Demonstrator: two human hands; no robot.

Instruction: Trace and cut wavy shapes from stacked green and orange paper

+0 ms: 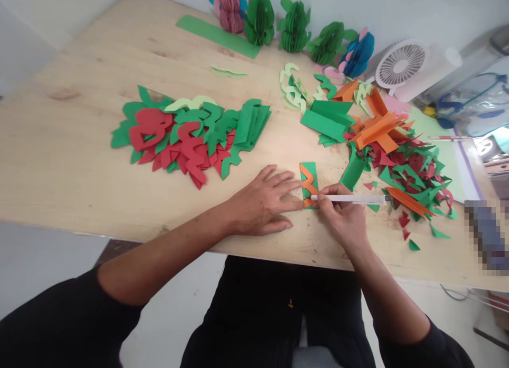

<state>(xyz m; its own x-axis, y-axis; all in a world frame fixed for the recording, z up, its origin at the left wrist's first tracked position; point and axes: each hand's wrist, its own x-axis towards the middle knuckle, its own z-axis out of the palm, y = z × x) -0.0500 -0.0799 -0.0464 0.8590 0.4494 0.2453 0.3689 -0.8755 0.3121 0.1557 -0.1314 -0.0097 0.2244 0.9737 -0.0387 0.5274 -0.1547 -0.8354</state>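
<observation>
My right hand [342,214] grips a white pen [350,199], its tip at the lower end of an orange zigzag paper cutout [308,180]. That cutout lies on a small green paper rectangle [312,169] near the table's front edge. Flat on the table, my left hand [266,201] has its fingers spread, the fingertips touching the left edge of the green paper and the cutout. Left of my hands is a pile of red paper cutouts [190,150] mixed with green paper cutouts [209,119]. Folded green paper strips [250,125] lean at that pile's right end.
Paper scraps [417,172] heap up at the right, below folded orange strips [377,129]. Along the wall stand green paper ornaments [259,18] and a blue one [359,54]. A white fan [403,66] is at the back right, and a long green strip [218,36] lies behind.
</observation>
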